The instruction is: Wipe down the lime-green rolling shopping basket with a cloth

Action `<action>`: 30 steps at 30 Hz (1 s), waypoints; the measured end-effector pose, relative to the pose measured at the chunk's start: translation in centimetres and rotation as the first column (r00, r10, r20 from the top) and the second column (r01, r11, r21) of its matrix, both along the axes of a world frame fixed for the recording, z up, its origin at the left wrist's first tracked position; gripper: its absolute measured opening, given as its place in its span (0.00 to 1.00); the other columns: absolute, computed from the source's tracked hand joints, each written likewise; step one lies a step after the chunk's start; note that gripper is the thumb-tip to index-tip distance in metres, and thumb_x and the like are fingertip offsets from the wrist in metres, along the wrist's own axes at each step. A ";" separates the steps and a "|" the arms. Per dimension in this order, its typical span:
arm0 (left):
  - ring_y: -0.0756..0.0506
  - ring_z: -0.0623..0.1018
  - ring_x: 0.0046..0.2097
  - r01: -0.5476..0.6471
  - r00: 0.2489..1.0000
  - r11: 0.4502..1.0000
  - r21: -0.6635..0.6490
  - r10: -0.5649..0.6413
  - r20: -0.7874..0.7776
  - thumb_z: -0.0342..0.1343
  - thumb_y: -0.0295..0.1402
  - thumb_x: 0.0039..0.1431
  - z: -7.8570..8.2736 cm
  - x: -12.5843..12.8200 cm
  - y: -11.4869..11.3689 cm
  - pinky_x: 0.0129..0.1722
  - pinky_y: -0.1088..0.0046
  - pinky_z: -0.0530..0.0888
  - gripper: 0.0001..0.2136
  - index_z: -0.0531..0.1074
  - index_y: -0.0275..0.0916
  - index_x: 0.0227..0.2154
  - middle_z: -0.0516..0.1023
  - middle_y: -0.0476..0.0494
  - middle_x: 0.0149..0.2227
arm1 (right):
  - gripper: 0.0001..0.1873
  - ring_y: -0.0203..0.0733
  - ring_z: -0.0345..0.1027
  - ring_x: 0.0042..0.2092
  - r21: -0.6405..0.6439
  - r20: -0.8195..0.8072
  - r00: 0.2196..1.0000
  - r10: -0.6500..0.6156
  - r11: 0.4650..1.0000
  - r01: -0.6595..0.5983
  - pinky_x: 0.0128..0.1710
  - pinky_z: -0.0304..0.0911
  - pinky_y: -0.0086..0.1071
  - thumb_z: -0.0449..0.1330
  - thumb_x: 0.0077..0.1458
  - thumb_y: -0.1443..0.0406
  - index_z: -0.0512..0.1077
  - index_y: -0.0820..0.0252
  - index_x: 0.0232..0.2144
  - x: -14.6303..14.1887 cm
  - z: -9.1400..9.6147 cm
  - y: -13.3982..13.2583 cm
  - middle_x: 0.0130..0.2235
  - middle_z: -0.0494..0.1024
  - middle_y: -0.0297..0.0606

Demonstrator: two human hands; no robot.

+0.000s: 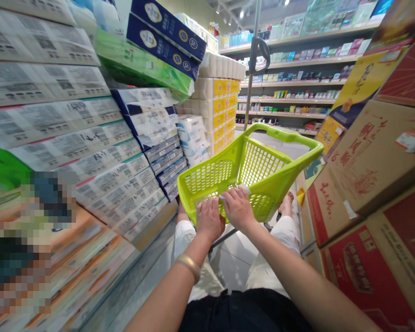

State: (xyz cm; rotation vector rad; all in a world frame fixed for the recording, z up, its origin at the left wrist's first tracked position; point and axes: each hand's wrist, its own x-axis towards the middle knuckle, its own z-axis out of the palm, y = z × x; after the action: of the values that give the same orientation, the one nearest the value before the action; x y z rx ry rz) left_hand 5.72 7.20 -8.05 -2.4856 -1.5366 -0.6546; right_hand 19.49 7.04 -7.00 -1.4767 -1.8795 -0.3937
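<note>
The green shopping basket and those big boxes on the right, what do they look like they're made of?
The green shopping basket looks like moulded plastic: glossy lime surface, lattice walls cast in one piece. Both hands grip its near rim. The boxes on the right appear to be corrugated cardboard: matte brown faces with printed red lettering and folded edges.

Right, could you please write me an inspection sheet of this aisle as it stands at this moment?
Surface: pale tiled floor, narrow strip between stacks.
Job's things: lime green basket cart, nothing seen inside; grey pole rises behind it.
Clutter: tissue packs stacked high on the left; toilet roll packs further along; cardboard cartons piled on the right.
Grippers: left hand and right hand both gripping the basket's near rim; gold bangle on the left wrist.
Cables: nothing seen.
Surroundings: stocked shop shelves at the aisle's end, ceiling lights on.
</note>
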 end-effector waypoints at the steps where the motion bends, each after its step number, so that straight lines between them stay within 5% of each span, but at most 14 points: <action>1: 0.37 0.69 0.48 0.001 1.000 1.000 -0.003 -0.001 -0.001 0.53 0.30 0.48 0.0 -0.1 0.0 0.49 0.59 0.63 0.25 0.63 0.35 0.53 0.72 0.37 0.43 | 0.09 0.44 0.63 0.46 -0.005 0.015 0.999 0.031 1.000 -0.031 0.60 0.48 0.39 0.51 0.62 0.66 0.72 0.55 0.40 -0.4 -0.1 -0.1 0.39 0.75 0.38; 5: 0.38 0.69 0.48 0.008 1.000 1.000 -0.006 -0.008 0.000 0.53 0.30 0.48 0.1 -0.4 -0.1 0.50 0.60 0.63 0.26 0.62 0.35 0.53 0.72 0.38 0.43 | 0.10 0.44 0.63 0.45 0.009 0.069 0.998 0.010 1.000 -0.010 0.57 0.51 0.38 0.51 0.63 0.65 0.72 0.55 0.39 1.8 0.4 0.0 0.37 0.75 0.38; 11: 0.38 0.69 0.48 0.005 1.000 1.000 0.016 -0.005 0.004 0.54 0.30 0.48 0.0 -0.1 -0.1 0.50 0.60 0.62 0.26 0.63 0.36 0.53 0.72 0.38 0.44 | 0.10 0.47 0.62 0.46 0.053 0.007 0.974 -0.228 0.972 0.227 0.60 0.48 0.42 0.51 0.63 0.65 0.73 0.56 0.36 6.6 1.3 0.5 0.38 0.75 0.40; 14: 0.38 0.69 0.48 0.000 1.000 1.000 0.027 0.000 0.008 0.54 0.30 0.48 0.0 0.1 -0.2 0.49 0.60 0.62 0.25 0.63 0.35 0.52 0.72 0.37 0.44 | 0.10 0.47 0.61 0.47 0.038 -0.028 0.974 -0.226 0.973 0.227 0.60 0.47 0.43 0.51 0.62 0.66 0.73 0.57 0.36 4.7 0.9 0.4 0.38 0.74 0.40; 18: 0.38 0.69 0.47 0.005 1.000 1.000 0.031 -0.005 0.006 0.53 0.30 0.48 0.1 0.1 -0.2 0.49 0.60 0.63 0.25 0.63 0.34 0.52 0.72 0.38 0.43 | 0.09 0.45 0.61 0.47 -0.002 0.006 0.999 -0.041 0.999 0.041 0.60 0.47 0.40 0.51 0.62 0.66 0.72 0.56 0.39 0.4 0.0 0.0 0.39 0.75 0.38; 21: 0.38 0.69 0.47 0.007 1.000 1.000 0.023 -0.007 0.002 0.54 0.30 0.48 0.1 -0.2 -0.1 0.49 0.60 0.63 0.25 0.63 0.34 0.52 0.72 0.38 0.43 | 0.09 0.44 0.62 0.46 -0.004 0.043 0.999 0.021 1.000 -0.020 0.59 0.49 0.38 0.51 0.62 0.65 0.72 0.55 0.40 -0.1 0.0 -0.2 0.38 0.75 0.37; 24: 0.38 0.69 0.48 0.007 1.000 1.000 0.016 -0.007 0.005 0.54 0.29 0.47 -0.1 -0.3 0.0 0.49 0.60 0.63 0.26 0.63 0.35 0.52 0.72 0.38 0.44 | 0.10 0.44 0.62 0.45 0.009 0.085 0.996 0.001 1.000 -0.002 0.57 0.50 0.37 0.51 0.63 0.64 0.72 0.55 0.40 2.3 0.4 0.0 0.38 0.75 0.37; 30: 0.38 0.69 0.48 0.011 1.000 1.000 0.024 -0.012 0.016 0.54 0.30 0.47 0.0 0.0 -0.1 0.50 0.59 0.62 0.25 0.63 0.35 0.52 0.72 0.38 0.43 | 0.11 0.46 0.62 0.47 0.056 0.013 0.974 -0.225 0.973 0.224 0.59 0.47 0.42 0.49 0.63 0.65 0.73 0.56 0.37 6.7 1.2 0.6 0.38 0.75 0.40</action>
State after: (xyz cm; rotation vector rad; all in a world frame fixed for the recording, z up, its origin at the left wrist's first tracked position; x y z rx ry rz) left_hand 5.74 7.13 -8.09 -2.4799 -1.5122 -0.6923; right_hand 26.22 7.63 -5.81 -1.6600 -1.7073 -0.5621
